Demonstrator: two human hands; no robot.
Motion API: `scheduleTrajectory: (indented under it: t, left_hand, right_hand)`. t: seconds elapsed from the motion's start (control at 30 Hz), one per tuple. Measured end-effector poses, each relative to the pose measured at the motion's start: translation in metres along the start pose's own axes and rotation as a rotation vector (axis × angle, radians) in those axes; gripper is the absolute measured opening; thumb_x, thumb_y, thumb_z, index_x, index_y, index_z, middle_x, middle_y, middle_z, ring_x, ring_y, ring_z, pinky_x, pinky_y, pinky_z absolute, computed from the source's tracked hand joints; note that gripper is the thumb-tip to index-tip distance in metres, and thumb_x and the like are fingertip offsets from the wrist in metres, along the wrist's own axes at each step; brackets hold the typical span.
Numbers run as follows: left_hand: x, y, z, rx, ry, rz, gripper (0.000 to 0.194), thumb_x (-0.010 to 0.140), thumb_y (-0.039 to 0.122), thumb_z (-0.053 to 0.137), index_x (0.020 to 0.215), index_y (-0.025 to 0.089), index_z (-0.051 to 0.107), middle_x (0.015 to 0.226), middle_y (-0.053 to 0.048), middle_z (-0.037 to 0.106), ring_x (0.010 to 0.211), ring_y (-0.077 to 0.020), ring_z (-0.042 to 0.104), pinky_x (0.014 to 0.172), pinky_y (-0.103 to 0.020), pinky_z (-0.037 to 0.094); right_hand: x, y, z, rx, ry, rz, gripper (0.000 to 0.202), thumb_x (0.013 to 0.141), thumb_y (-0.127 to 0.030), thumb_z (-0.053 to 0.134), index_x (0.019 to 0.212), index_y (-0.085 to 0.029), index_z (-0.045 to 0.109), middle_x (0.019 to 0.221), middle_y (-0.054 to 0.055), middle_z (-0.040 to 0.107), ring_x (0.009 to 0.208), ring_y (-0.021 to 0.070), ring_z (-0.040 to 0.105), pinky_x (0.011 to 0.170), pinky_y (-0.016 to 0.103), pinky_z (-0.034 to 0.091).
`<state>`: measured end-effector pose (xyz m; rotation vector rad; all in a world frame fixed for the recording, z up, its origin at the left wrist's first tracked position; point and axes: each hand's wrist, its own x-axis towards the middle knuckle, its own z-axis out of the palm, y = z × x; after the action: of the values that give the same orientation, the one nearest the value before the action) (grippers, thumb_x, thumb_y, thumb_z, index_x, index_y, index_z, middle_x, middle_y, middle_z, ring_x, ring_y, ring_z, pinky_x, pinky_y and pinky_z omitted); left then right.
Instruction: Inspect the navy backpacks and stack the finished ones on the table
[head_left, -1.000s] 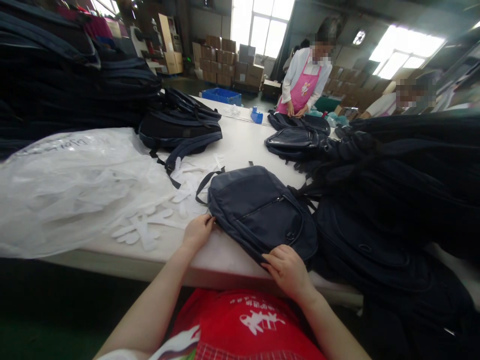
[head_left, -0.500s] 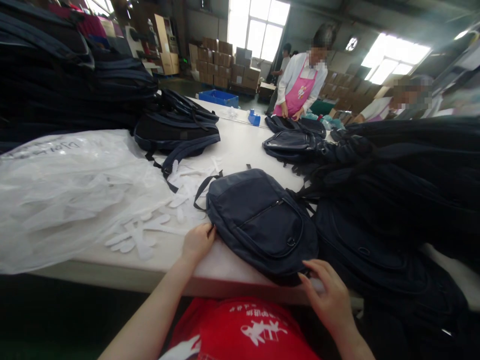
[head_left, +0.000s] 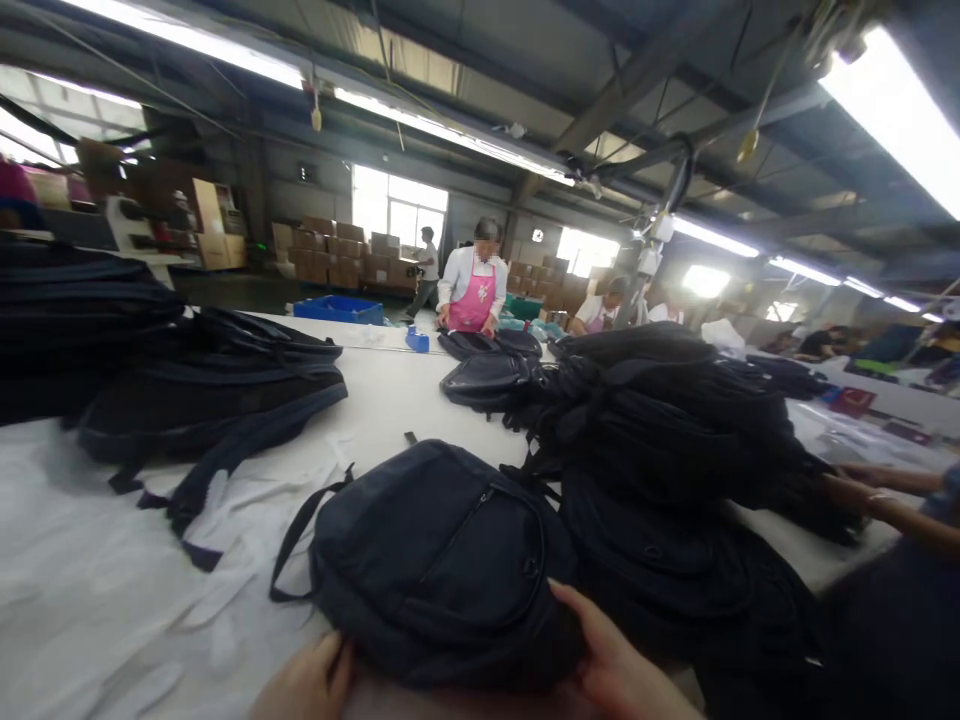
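Note:
A dark navy backpack [head_left: 442, 560] lies front side up on the white table, with a zipped front pocket and a small ring on it. Its black strap [head_left: 289, 550] loops out at the left. My left hand [head_left: 307, 685] is at the lower left edge of the backpack, fingers curled against it and partly cut off by the frame. At the lower right corner, my right hand [head_left: 611, 660] grips the bag, one digit on top and the rest hidden by the hand and bag.
White cut pieces [head_left: 225, 590] and a clear plastic sheet [head_left: 45, 560] cover the left of the table [head_left: 382, 400]. Backpacks pile at right [head_left: 660, 420] and left [head_left: 217, 380]. A co-worker in a pink apron [head_left: 475, 295] handles a bag across; another person's hands [head_left: 870, 495] reach in at right.
The view has tilted up, so the backpack and hands sit lower in the picture. My right hand has moved from loosely touching the lower corner to gripping it.

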<state>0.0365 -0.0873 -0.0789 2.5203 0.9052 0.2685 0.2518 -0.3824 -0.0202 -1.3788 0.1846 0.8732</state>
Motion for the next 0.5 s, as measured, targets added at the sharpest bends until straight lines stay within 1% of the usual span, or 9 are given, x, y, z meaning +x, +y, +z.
scheduleTrajectory:
  t: [0.03, 0.1, 0.17, 0.2, 0.27, 0.33, 0.4, 0.43, 0.5]
  left_hand:
    - [-0.002, 0.003, -0.002, -0.007, 0.02, -0.012, 0.037, 0.091, 0.033, 0.03, 0.087, 0.027, 0.066, 0.095, -0.003, 0.073, 0.089, -0.0222, 0.068, 0.079, -0.033, 0.047]
    - [-0.005, 0.011, -0.006, -0.016, 0.063, -0.034, 0.037, 0.092, 0.041, 0.032, 0.081, 0.026, 0.063, 0.087, -0.004, 0.072, 0.084, -0.023, 0.068, 0.075, -0.033, 0.047]
    - [-0.007, 0.016, -0.009, -0.021, 0.115, -0.043, 0.038, 0.092, 0.048, 0.034, 0.077, 0.025, 0.06, 0.08, -0.004, 0.07, 0.079, -0.0226, 0.067, 0.072, -0.033, 0.045]
    - [-0.007, 0.018, -0.01, -0.018, 0.142, -0.045, 0.038, 0.092, 0.049, 0.035, 0.076, 0.024, 0.058, 0.078, -0.004, 0.069, 0.077, -0.0221, 0.066, 0.071, -0.032, 0.045]
    - [-0.008, 0.019, -0.01, -0.004, 0.187, -0.045, 0.038, 0.092, 0.048, 0.035, 0.073, 0.024, 0.056, 0.074, -0.003, 0.067, 0.075, -0.0213, 0.065, 0.07, -0.032, 0.043]
    - [-0.007, 0.018, -0.007, 0.019, 0.217, -0.039, 0.037, 0.093, 0.046, 0.035, 0.069, 0.023, 0.054, 0.072, -0.003, 0.066, 0.073, -0.0209, 0.064, 0.069, -0.032, 0.042]
    - [-0.006, 0.016, -0.004, 0.031, 0.235, -0.029, 0.037, 0.092, 0.044, 0.036, 0.067, 0.023, 0.052, 0.071, -0.003, 0.065, 0.073, -0.0205, 0.064, 0.068, -0.031, 0.042]
    - [-0.005, 0.016, -0.002, 0.035, 0.24, -0.026, 0.036, 0.092, 0.044, 0.036, 0.066, 0.023, 0.051, 0.071, -0.003, 0.064, 0.072, -0.0202, 0.064, 0.067, -0.031, 0.041]
    - [-0.003, 0.014, 0.001, 0.035, 0.25, -0.027, 0.036, 0.092, 0.043, 0.037, 0.064, 0.023, 0.049, 0.069, -0.003, 0.063, 0.07, -0.0198, 0.063, 0.065, -0.03, 0.041]
  right_hand:
    - [0.004, -0.016, 0.008, 0.022, 0.031, -0.007, 0.03, 0.075, -0.041, 0.066, 0.089, -0.014, 0.069, 0.088, 0.012, 0.073, 0.086, 0.0244, 0.07, 0.076, 0.035, 0.058]
    - [0.011, -0.061, 0.026, 0.036, 0.053, -0.062, 0.023, 0.071, -0.028, 0.07, 0.086, -0.011, 0.068, 0.084, 0.012, 0.073, 0.082, 0.0236, 0.07, 0.078, 0.034, 0.058]
    - [0.012, -0.117, 0.051, 0.021, 0.03, -0.166, 0.023, 0.07, -0.026, 0.071, 0.086, -0.01, 0.068, 0.08, 0.013, 0.073, 0.078, 0.0252, 0.07, 0.075, 0.037, 0.059]
    - [0.01, -0.147, 0.066, 0.022, 0.026, -0.254, 0.024, 0.068, -0.024, 0.073, 0.087, -0.01, 0.068, 0.078, 0.012, 0.072, 0.075, 0.0253, 0.07, 0.072, 0.038, 0.06]
    - [0.002, -0.203, 0.097, 0.048, 0.02, -0.497, 0.026, 0.064, -0.02, 0.075, 0.088, -0.01, 0.068, 0.075, 0.01, 0.072, 0.07, 0.0242, 0.069, 0.069, 0.038, 0.06]
    - [-0.008, -0.25, 0.126, 0.081, -0.058, -0.748, 0.032, 0.061, -0.021, 0.077, 0.09, -0.011, 0.068, 0.076, 0.008, 0.072, 0.07, 0.0231, 0.069, 0.069, 0.038, 0.06]
    - [-0.012, -0.286, 0.146, 0.106, -0.092, -0.969, 0.036, 0.059, -0.024, 0.08, 0.09, -0.012, 0.068, 0.078, 0.006, 0.071, 0.071, 0.0218, 0.068, 0.07, 0.038, 0.06]
    - [-0.011, -0.301, 0.151, 0.114, -0.091, -1.07, 0.038, 0.058, -0.026, 0.081, 0.091, -0.012, 0.068, 0.08, 0.006, 0.072, 0.072, 0.0213, 0.068, 0.072, 0.038, 0.06]
    - [0.001, -0.325, 0.153, 0.076, -0.044, -1.235, 0.044, 0.059, -0.03, 0.081, 0.096, -0.011, 0.067, 0.089, 0.006, 0.072, 0.077, 0.0205, 0.068, 0.077, 0.038, 0.058]
